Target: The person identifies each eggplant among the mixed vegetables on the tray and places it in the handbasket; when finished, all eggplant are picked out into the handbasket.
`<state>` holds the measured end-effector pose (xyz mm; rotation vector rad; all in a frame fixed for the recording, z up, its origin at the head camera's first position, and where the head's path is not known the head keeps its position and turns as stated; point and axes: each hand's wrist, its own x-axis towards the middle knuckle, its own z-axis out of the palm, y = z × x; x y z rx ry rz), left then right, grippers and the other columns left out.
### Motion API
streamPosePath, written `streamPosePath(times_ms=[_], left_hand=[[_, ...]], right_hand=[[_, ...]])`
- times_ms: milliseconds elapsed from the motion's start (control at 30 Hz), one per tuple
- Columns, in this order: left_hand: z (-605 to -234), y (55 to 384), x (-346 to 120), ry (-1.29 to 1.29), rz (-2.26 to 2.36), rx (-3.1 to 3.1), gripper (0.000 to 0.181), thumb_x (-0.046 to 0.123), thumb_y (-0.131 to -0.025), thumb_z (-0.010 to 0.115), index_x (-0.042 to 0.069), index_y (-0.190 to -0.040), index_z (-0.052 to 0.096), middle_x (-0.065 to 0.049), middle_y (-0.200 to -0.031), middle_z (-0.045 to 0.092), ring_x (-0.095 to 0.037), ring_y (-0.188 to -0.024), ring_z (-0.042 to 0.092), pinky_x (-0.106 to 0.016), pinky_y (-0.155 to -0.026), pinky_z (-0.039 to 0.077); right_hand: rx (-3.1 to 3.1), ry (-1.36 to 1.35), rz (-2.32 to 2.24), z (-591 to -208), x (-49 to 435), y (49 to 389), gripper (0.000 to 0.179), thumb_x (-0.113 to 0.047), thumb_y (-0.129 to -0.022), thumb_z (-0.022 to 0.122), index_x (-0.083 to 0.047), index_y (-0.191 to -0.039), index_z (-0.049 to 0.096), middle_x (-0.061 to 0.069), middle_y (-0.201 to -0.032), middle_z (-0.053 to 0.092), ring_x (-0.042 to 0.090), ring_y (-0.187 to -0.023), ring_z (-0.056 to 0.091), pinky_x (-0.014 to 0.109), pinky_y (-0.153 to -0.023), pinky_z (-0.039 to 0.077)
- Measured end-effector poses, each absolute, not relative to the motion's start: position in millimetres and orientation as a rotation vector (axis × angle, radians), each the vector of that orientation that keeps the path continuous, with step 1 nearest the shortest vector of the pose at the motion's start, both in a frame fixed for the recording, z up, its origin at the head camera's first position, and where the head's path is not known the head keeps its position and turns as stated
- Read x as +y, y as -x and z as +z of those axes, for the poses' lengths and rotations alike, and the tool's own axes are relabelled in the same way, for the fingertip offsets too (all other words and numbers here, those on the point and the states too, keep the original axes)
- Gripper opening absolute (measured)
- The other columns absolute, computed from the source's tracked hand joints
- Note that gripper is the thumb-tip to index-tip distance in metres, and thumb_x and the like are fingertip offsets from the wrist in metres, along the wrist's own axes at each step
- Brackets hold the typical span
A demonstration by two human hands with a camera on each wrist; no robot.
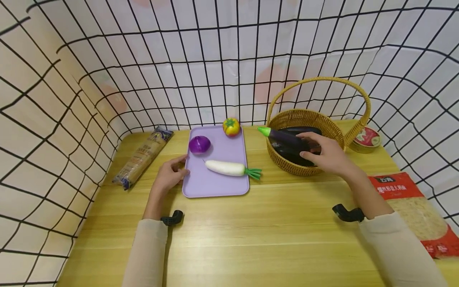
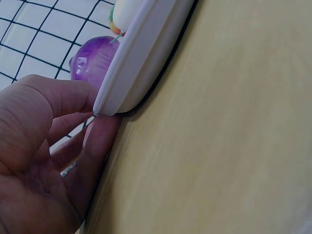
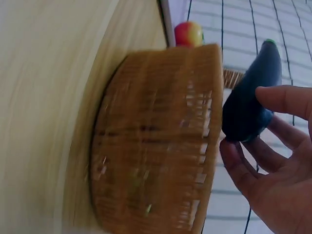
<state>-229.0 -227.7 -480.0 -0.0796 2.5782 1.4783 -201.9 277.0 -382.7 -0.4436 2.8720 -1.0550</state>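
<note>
My right hand (image 1: 331, 155) grips an eggplant (image 1: 283, 137) over the wicker basket (image 1: 305, 170), its green cap pointing left past the rim. In the right wrist view, the thumb and fingers lie around the dark eggplant (image 3: 253, 95) beside the basket's rim. More dark eggplants (image 1: 301, 129) lie inside, partly hidden. My left hand (image 1: 168, 173) holds the left edge of a lilac tray (image 1: 215, 187); the left wrist view has its thumb (image 2: 73, 95) at the rim. On the tray are a purple onion (image 1: 199, 145), a white radish (image 1: 225, 168) with leaves over the right edge, and a yellow-red tomato (image 1: 231, 126).
A long pack of noodles (image 1: 143, 158) lies left of the tray. Right of the basket stands a round tin (image 1: 366, 139), and a red bag of pasta (image 1: 416, 211) lies by the right forearm. The basket's tall handle (image 1: 322, 79) arches up. Grid-patterned cloth walls (image 1: 215, 71) enclose the table.
</note>
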Motion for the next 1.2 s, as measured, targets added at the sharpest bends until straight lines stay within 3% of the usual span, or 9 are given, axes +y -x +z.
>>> streamPosePath(times_ms=[233, 733, 1033, 1200], left_hand=[[-480, 228, -230, 0.066, 1.47, 2.586, 0.065, 0.011, -0.093, 0.071, 0.025, -0.153, 0.052, -0.009, -0.141, 0.055, -0.02, -0.086, 0.056, -0.027, -0.066, 0.06], [-483, 228, -234, 0.082, 1.464, 2.588, 0.064, 0.012, -0.093, 0.072, 0.025, -0.153, 0.052, -0.009, -0.14, 0.055, -0.02, -0.086, 0.056, -0.027, -0.066, 0.06], [-483, 230, -233, 0.087, 1.452, 2.593, 0.064, 0.012, -0.094, 0.072, 0.025, -0.153, 0.052, -0.009, -0.139, 0.055, -0.021, -0.087, 0.056, -0.027, -0.066, 0.06], [-480, 231, -235, 0.076, 1.461, 2.561, 0.062, 0.018, -0.097, 0.07, 0.024, -0.155, 0.049, -0.012, -0.145, 0.053, -0.026, -0.102, 0.061, -0.029, -0.073, 0.063]], right_hand=[[2.863, 0.4, -0.973, -395, 304, 207, 0.051, -0.019, -0.099, 0.069, -0.011, -0.146, 0.052, 0.027, -0.14, 0.057, 0.046, -0.125, 0.055, 0.065, -0.104, 0.047], [2.899, 0.479, -0.685, -404, 319, 215, 0.048, -0.019, -0.096, 0.069, -0.005, -0.14, 0.055, 0.027, -0.137, 0.061, 0.045, -0.118, 0.061, 0.062, -0.097, 0.051], [2.861, 0.478, -0.652, -401, 320, 214, 0.056, -0.042, -0.099, 0.067, -0.007, -0.141, 0.056, 0.023, -0.133, 0.063, 0.039, -0.113, 0.063, 0.058, -0.096, 0.053], [2.87, 0.445, -0.769, -402, 321, 216, 0.056, -0.044, -0.103, 0.058, -0.004, -0.143, 0.054, 0.023, -0.131, 0.065, 0.04, -0.118, 0.061, 0.06, -0.1, 0.05]])
